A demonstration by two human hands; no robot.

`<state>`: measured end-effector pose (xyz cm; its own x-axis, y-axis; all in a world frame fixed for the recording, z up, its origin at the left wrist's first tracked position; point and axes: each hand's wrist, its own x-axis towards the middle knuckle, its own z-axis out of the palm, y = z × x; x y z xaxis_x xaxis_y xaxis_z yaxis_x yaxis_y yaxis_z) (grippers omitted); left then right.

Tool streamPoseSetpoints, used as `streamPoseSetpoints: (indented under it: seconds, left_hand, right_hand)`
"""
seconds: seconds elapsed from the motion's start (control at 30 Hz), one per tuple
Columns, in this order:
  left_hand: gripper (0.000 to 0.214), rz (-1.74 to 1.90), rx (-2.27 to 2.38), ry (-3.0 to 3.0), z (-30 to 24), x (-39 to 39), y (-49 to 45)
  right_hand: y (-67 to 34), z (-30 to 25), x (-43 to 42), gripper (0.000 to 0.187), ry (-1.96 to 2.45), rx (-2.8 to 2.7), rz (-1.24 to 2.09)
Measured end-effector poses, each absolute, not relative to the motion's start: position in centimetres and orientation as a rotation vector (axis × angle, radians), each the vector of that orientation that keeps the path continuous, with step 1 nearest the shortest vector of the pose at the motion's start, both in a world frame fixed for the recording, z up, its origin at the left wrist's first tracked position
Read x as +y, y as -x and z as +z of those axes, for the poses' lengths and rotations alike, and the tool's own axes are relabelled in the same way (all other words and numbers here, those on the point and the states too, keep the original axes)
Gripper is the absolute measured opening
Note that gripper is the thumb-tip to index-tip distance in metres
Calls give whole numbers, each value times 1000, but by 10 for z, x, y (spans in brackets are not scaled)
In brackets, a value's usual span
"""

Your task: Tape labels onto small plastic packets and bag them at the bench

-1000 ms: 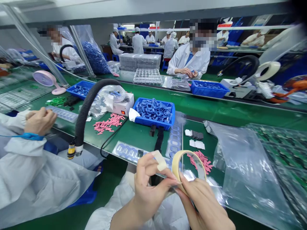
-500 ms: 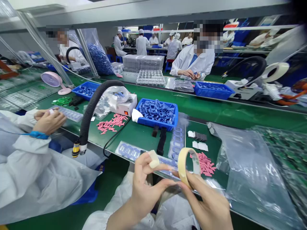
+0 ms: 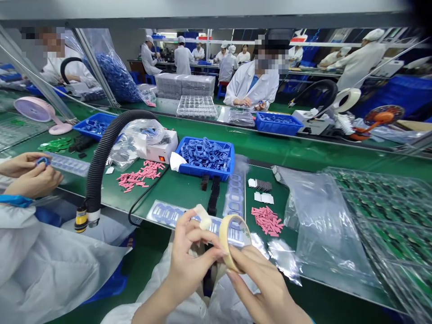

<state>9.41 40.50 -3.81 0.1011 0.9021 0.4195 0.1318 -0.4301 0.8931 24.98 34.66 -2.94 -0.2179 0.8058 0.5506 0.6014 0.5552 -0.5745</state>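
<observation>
My right hand (image 3: 263, 288) grips a roll of cream masking tape (image 3: 234, 240), which stands tilted on edge at the front of the green belt. My left hand (image 3: 191, 256) is beside the roll, its fingertips almost at the roll's rim. Between its thumb and fingers, it pinches a short strip of cream tape (image 3: 203, 217). Just beyond my hands lies a transparent tray of blue frames (image 3: 168, 214). At far left, a co-worker's hands (image 3: 29, 173) hold a small blue part over a transparent blister tray (image 3: 69, 164).
A blue crate of blue plastic frames (image 3: 205, 157) stands on the green conveyor belt (image 3: 189, 193), near loose pink strips (image 3: 137, 175). A black corrugated hose (image 3: 101, 157) arcs up ahead-left. Transparent bags and trays of green circuit boards (image 3: 381, 216) fill the right side.
The whole view has swung, with the bench shifting left and up. Both hands moved left with it, the roll tilted slightly, and the strip stayed pinched in my left hand.
</observation>
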Motion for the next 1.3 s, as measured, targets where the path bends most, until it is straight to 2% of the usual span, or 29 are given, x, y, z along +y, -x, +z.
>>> streamPoseSetpoints:
  seconds: [0.1, 0.23, 0.3, 0.43, 0.53, 0.67, 0.77, 1.07, 1.3]
  left_hand:
    - [18, 1139, 1025, -1492, -41, 405, -90]
    - [65, 1073, 926, -1203, -49, 398, -95]
    - [73, 1072, 916, -1147, -53, 395, -98]
    - [66, 1097, 1051, -1201, -58, 395, -98]
    - [62, 1351, 1140, -1390, -63, 399, -97]
    - [78, 1642, 1002, -1512, -70, 398, -104]
    - [83, 1627, 923, -1511, -72, 397, -112]
    - [67, 1657, 674, -1552, -64, 404, -112]
    - [59, 1597, 880, -1412, -64, 401, -114]
  right_hand:
    - [-254, -25, 340, 29, 1136, -1957, 301]
    - [-255, -28, 341, 25, 1161, -1905, 201]
    - [-255, -33, 346, 21, 1210, -1860, 149]
    - [-256, -41, 358, 10, 1304, -1748, 53]
    - [-257, -40, 360, 10, 1309, -1692, 156]
    - [-255, -34, 358, 12, 1294, -1620, 250]
    - [-252, -32, 357, 10, 1303, -1591, 289]
    - [-247, -29, 355, 10, 1281, -1572, 472]
    - [-249, -33, 351, 11, 1266, -1582, 518]
